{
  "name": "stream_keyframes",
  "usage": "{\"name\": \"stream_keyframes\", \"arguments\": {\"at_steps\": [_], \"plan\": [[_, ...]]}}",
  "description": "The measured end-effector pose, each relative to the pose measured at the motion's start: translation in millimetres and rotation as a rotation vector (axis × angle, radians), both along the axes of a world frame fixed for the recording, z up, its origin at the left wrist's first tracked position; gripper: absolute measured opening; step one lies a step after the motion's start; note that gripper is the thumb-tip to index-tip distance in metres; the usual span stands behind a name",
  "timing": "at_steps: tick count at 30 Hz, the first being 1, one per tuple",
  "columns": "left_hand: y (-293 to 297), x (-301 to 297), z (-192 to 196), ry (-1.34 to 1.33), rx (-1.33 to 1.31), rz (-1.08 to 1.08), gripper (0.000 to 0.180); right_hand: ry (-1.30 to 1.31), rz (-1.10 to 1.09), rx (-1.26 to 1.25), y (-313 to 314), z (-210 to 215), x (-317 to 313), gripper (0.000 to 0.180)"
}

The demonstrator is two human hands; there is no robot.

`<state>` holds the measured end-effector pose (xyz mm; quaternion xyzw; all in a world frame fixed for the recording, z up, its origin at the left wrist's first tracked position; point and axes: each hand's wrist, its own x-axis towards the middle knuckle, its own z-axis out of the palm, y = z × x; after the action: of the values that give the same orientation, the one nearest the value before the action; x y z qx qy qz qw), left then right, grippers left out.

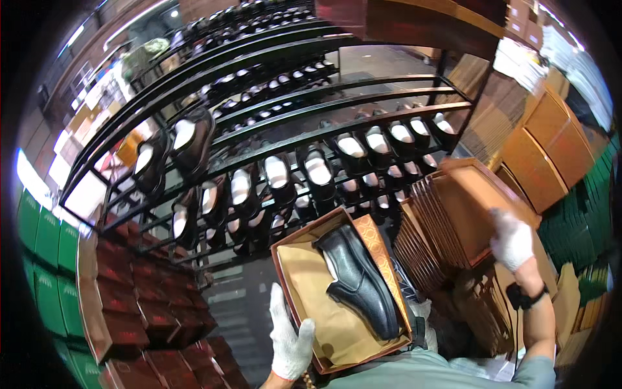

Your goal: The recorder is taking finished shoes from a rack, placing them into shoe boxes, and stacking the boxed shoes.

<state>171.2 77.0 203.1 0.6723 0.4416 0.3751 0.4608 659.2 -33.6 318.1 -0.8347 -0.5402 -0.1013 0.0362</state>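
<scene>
My left hand [289, 340], in a white glove, grips the near left side of an open brown shoe box [283, 267] held against my body. The box is lined with tan paper and holds one black leather shoe [357, 280] lying along its right side. My right hand [512, 241], also gloved and with a dark band on the wrist, rests on a brown box lid [468, 194] at the front of a leaning row of lids on the right.
A black metal rack [272, 104] with several tiers of black shoes [317, 168] stands straight ahead. Dark red boxes [146, 311] are stacked at the lower left, green boxes [45, 259] at far left and right, brown cartons [541, 152] at the right.
</scene>
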Motion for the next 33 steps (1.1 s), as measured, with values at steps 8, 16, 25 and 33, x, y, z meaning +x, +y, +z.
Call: {"name": "stream_keyframes", "arguments": {"at_steps": [8,16,25,33], "plan": [[-77,12,21,-0.417,-0.344,-0.002,0.075,0.973,0.212,-0.047,-32,-99,-138,0.084],[88,40,-42,-0.432,-0.194,0.017,0.090,1.922,0.513,0.061,140,-28,-199,0.136],[111,84,-30,-0.469,-0.121,0.046,0.070,1.624,0.326,0.461,134,-47,-158,0.098],[159,112,-123,-0.562,-0.269,-0.182,0.062,1.999,0.320,0.316,49,-38,-136,0.136]]}}
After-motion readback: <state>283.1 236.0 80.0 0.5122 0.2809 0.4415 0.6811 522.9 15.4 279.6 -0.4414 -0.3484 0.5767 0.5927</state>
